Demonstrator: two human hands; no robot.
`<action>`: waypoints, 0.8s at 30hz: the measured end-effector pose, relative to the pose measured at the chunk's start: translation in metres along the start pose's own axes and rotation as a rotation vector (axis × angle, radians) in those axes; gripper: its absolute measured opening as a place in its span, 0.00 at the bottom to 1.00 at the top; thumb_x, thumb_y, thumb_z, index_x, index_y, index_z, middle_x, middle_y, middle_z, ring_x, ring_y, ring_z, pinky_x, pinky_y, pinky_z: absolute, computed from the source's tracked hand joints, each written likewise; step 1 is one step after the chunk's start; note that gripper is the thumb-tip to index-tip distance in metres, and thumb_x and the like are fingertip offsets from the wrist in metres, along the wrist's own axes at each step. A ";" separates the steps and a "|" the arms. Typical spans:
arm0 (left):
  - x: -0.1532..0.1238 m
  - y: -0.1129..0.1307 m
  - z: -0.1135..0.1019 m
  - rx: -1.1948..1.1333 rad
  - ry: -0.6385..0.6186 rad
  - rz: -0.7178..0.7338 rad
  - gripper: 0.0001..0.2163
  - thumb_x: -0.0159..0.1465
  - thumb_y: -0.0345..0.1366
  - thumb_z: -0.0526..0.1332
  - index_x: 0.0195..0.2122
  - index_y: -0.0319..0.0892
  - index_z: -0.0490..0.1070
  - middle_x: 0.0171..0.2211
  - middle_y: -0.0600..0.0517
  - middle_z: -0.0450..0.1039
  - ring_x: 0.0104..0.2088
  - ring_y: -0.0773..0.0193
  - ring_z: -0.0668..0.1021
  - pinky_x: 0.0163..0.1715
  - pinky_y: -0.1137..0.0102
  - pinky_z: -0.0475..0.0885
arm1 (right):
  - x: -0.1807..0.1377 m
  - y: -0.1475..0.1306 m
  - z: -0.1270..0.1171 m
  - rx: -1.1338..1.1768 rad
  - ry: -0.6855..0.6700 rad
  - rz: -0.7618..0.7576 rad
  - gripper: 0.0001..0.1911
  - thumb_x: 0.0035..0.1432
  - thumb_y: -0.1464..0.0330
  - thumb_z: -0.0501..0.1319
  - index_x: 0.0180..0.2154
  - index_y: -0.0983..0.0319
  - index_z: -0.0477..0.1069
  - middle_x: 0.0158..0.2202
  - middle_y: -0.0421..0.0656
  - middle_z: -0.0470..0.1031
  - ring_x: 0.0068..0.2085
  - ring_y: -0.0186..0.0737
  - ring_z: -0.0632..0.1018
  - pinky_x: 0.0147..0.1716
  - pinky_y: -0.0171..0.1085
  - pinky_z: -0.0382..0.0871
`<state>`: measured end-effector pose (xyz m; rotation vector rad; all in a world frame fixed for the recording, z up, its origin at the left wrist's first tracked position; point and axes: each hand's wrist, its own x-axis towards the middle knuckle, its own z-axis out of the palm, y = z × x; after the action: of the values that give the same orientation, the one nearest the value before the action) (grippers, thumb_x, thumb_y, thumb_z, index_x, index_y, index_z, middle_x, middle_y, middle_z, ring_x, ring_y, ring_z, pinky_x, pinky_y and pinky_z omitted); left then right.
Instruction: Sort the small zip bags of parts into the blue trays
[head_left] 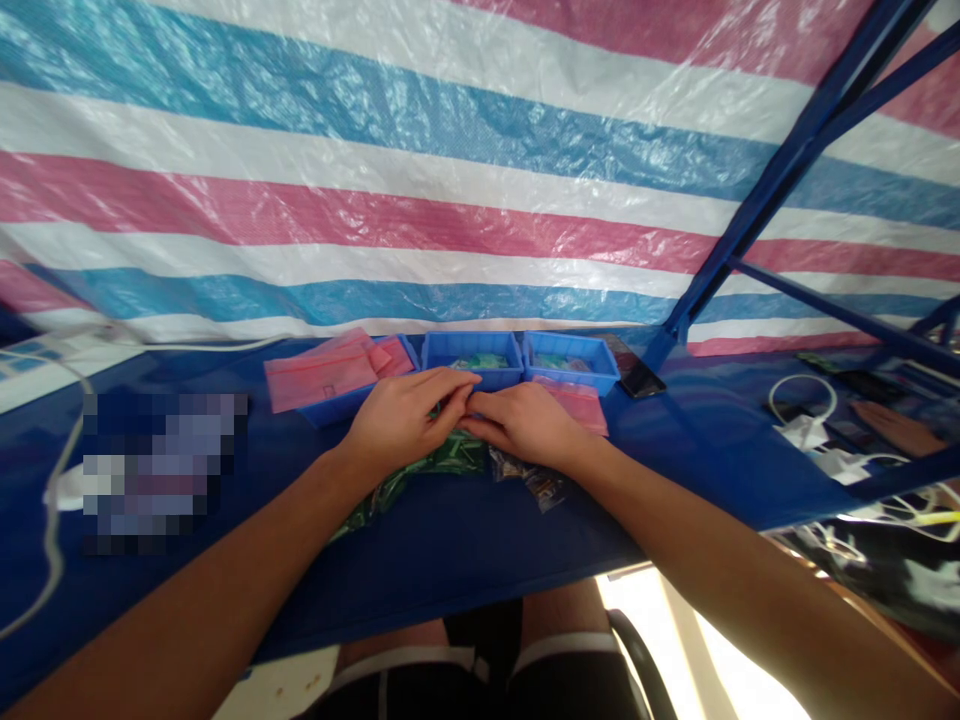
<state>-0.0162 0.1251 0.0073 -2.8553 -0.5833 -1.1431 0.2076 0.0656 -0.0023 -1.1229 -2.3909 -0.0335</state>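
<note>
the person's left hand (405, 415) and right hand (532, 418) are resting close together over the middle of the blue surface (450, 575), with their backs turned up and their fingers bent inward, the fingertips meeting or nearly so. the grip of each hand is looking drawn in, but the fingers are hiding what lies between them, so whether either is pinching anything is not showing clearly.

green packets (461, 457) are lying on the surface just under the hands, spreading toward the left forearm (300, 510). clear packets (547, 488) with small brownish contents are lying beside them, near the right wrist.

beyond the hands, the left bin (337, 406) is carrying pink bags (319, 375) that are spilling over its edge. the middle bin (499, 378) and the right bin (581, 380) are standing next to it in a row, both holding small greenish packets (559, 362). more pink plastic (585, 410) is lying in front of the right bin, and a dark phone (637, 372) is lying just to its right.

white chargers (806, 432) are sitting farther right, and a striped sheet (465, 215) is hanging behind everything.
</note>
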 end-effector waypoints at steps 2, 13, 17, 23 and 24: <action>0.002 0.001 -0.002 -0.022 0.012 -0.011 0.14 0.77 0.35 0.57 0.58 0.42 0.77 0.49 0.47 0.85 0.46 0.58 0.86 0.48 0.66 0.79 | -0.001 -0.001 -0.003 0.068 0.068 0.028 0.15 0.79 0.57 0.58 0.46 0.60 0.78 0.35 0.43 0.84 0.32 0.41 0.81 0.32 0.38 0.59; 0.003 0.013 0.001 -0.034 -0.078 0.099 0.26 0.72 0.46 0.65 0.66 0.37 0.68 0.60 0.37 0.77 0.61 0.45 0.80 0.64 0.51 0.76 | 0.000 -0.019 -0.015 0.518 0.501 0.202 0.15 0.79 0.58 0.56 0.45 0.57 0.77 0.35 0.40 0.79 0.32 0.38 0.79 0.35 0.37 0.69; -0.001 0.014 0.007 0.001 -0.098 0.074 0.31 0.74 0.50 0.63 0.72 0.39 0.62 0.61 0.37 0.78 0.62 0.44 0.81 0.64 0.50 0.76 | 0.002 -0.021 -0.013 0.635 0.569 0.267 0.17 0.78 0.55 0.57 0.40 0.57 0.76 0.28 0.37 0.73 0.28 0.36 0.74 0.31 0.37 0.67; 0.001 0.014 0.009 -0.066 -0.118 -0.018 0.29 0.78 0.45 0.59 0.75 0.40 0.57 0.55 0.43 0.83 0.56 0.51 0.85 0.56 0.58 0.81 | 0.004 -0.022 -0.006 0.640 0.558 0.261 0.17 0.78 0.55 0.57 0.43 0.57 0.77 0.29 0.39 0.73 0.31 0.39 0.76 0.34 0.38 0.69; 0.001 0.014 0.009 -0.075 -0.110 -0.029 0.28 0.77 0.44 0.60 0.75 0.41 0.57 0.55 0.44 0.83 0.55 0.51 0.85 0.56 0.58 0.81 | 0.005 -0.022 -0.006 0.635 0.559 0.256 0.16 0.78 0.56 0.57 0.43 0.57 0.78 0.29 0.39 0.74 0.32 0.39 0.77 0.34 0.38 0.69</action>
<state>-0.0047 0.1135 0.0035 -2.9991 -0.6002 -1.0391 0.1913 0.0529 0.0090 -0.9349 -1.5803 0.4141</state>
